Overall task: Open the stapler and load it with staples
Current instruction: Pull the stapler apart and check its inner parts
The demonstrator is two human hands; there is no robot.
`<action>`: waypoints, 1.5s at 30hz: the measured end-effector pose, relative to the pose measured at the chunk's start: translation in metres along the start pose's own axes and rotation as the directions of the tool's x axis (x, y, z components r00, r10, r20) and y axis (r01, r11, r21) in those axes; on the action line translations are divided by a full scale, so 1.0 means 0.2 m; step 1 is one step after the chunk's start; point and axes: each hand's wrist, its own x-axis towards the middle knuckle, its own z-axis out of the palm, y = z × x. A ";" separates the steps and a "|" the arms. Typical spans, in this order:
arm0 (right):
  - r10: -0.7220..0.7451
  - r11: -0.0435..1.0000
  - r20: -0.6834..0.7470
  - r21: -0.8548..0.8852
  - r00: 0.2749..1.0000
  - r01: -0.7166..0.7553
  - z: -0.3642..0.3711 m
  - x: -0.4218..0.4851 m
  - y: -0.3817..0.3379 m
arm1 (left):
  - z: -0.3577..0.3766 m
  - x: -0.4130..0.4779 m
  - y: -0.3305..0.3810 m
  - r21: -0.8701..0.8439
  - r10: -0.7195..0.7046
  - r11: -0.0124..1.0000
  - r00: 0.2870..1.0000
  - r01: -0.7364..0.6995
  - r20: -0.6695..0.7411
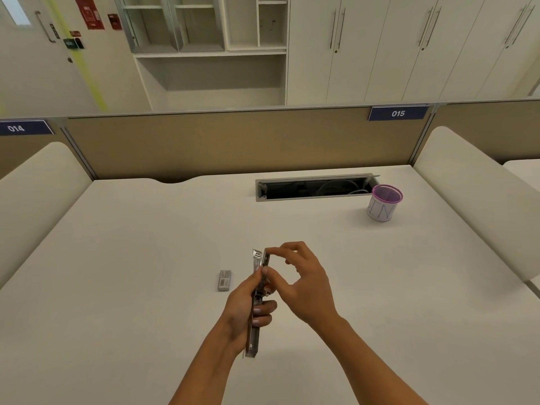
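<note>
A long metal stapler [253,337] is held above the middle of the white desk [146,244], pointing away from me, folded open lengthwise. My left hand [248,308] grips its middle, fingers wrapped around the body. My right hand [304,282] pinches the far half of the stapler, index finger on its far tip and thumb lower down on its side. Whether staples lie in the channel is too small to tell. A small grey staple box [224,280] lies flat on the desk just left of the stapler.
A white mesh cup with a purple rim [383,202] stands at the back right, beside an open cable slot [315,189] in the desk. Padded side dividers [473,194] flank the desk, and a tan partition closes the back.
</note>
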 end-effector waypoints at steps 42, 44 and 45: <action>0.543 0.752 0.319 0.227 0.777 -0.619 0.00 0.05 -0.03 | -0.02 0.06 -0.03 0.229 0.059 0.973 0.987 -0.023 -0.151; 0.516 0.765 0.288 0.269 0.807 -0.585 0.00 0.05 -0.04 | -0.02 0.07 -0.02 0.225 0.066 0.974 0.987 -0.032 -0.145; 0.504 0.772 0.274 0.283 0.819 -0.570 0.00 0.04 -0.05 | -0.02 0.07 -0.02 0.228 0.071 0.973 0.987 -0.037 -0.143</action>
